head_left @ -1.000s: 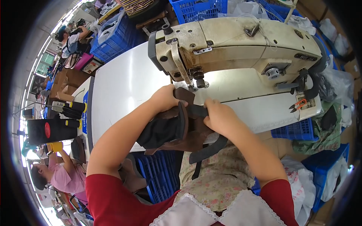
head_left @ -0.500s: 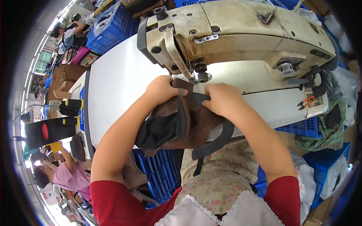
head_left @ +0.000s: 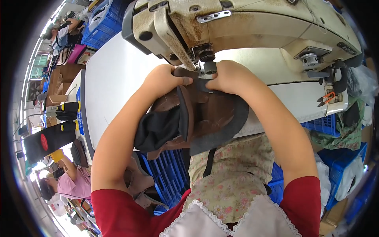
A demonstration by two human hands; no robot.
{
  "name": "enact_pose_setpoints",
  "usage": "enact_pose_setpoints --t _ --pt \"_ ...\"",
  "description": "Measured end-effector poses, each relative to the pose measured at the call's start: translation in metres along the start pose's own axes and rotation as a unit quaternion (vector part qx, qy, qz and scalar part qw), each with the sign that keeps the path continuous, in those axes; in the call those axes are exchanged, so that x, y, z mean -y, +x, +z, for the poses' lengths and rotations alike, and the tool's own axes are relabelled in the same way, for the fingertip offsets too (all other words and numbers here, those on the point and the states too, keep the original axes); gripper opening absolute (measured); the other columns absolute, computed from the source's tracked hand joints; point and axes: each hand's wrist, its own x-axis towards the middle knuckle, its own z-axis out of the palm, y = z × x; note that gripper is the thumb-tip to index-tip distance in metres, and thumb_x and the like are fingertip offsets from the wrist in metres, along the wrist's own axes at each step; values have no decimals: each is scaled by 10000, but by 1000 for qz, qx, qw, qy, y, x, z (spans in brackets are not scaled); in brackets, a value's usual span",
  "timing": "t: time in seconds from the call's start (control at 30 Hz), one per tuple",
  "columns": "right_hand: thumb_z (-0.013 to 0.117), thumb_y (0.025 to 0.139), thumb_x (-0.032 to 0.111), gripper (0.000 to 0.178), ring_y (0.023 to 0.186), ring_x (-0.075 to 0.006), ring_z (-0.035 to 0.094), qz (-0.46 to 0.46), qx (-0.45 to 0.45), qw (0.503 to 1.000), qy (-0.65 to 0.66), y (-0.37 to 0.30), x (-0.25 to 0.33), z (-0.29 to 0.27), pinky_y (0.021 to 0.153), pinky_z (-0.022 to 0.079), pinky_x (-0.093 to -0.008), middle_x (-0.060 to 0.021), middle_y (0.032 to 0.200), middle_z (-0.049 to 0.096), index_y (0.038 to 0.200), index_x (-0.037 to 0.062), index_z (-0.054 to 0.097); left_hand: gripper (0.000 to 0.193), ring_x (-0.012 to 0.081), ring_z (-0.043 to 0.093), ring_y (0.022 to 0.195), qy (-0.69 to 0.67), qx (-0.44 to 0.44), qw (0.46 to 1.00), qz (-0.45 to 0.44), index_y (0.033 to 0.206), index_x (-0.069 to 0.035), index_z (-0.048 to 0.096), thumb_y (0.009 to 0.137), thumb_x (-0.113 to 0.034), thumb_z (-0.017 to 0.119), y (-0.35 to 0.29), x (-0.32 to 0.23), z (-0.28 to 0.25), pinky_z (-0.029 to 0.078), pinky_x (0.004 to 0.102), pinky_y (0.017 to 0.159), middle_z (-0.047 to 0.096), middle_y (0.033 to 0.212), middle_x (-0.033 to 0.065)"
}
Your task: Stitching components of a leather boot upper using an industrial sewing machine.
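The soft brown leather-like piece with black cloth (head_left: 215, 108) lies on the body side of both hands, its long direction going from the beige metal sewing machine (head_left: 252, 29) toward the person, slightly left. The left hand (head_left: 164, 79) pinches its far edge, thumb on top; the right hand (head_left: 231, 77), nearer to the machine's round black knob (head_left: 211, 68), is closed on the curved dark-grey fabric strip (head_left: 233, 128).
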Motion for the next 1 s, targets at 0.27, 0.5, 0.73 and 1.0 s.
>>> enact_pose_setpoints --t 0.27,0.5,0.73,1.0 --pt "778 731 339 358 816 -346 691 14 -32 999 0 -3 0 2 771 525 -426 -189 849 716 866 13 720 473 261 712 801 66 2 998 7 1016 -82 781 739 -466 781 -1 -4 -1 530 365 784 755 891 114" --pt "726 752 314 345 849 -363 694 67 4 997 22 -2 8 0 790 536 -424 -223 875 711 878 -7 710 463 255 715 772 20 -20 999 15 999 -50 777 743 -437 788 -1 1 4 536 362 772 750 838 126" --pt "697 744 295 321 876 -386 687 69 -22 997 39 -1 9 2 803 538 -432 -237 898 706 888 8 713 449 253 715 747 -19 -28 999 22 972 -29 776 749 -418 787 1 11 9 539 364 753 745 811 132" --pt "686 742 320 336 902 -388 679 80 -28 996 20 2 11 4 816 536 -433 -212 930 712 919 36 713 436 234 690 703 -30 -29 999 3 929 -16 771 747 -412 784 -6 -2 5 529 353 721 729 769 122"
